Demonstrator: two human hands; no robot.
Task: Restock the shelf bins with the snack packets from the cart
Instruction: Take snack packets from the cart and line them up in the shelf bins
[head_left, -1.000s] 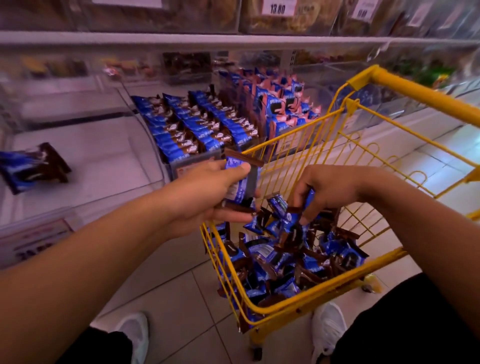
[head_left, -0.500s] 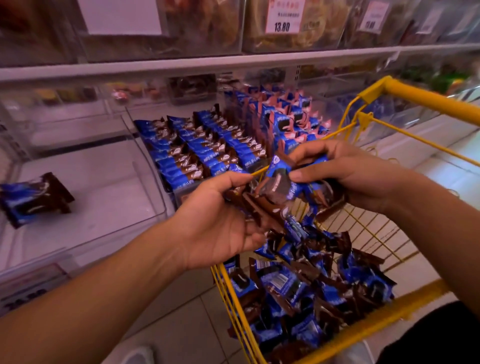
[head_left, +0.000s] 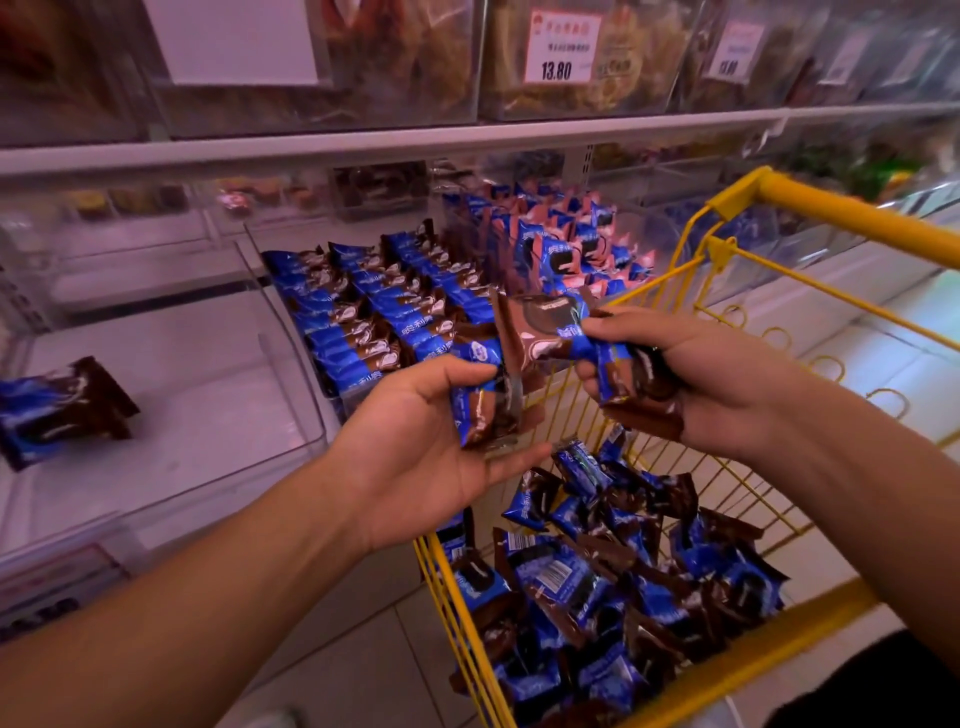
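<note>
Yellow wire cart (head_left: 810, 670), nearest, holds a loose heap of blue-and-brown snack packets (head_left: 597, 587). Above it, the left hand (head_left: 426, 447) cradles 1 packet (head_left: 485, 402) under its thumb and the right hand (head_left: 691, 379) grips a bunch (head_left: 556, 327); square these before loading. Beyond, the clear bin (head_left: 291, 291) holds neat rows on a white shelf (head_left: 363, 140).

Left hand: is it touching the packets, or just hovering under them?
Touching. The head view shows the left hand with packets lying on its palm and its thumb pressed across them.

Glossy foil packets (head_left: 597, 582); yellow-coated wire cart (head_left: 810, 260)
</note>
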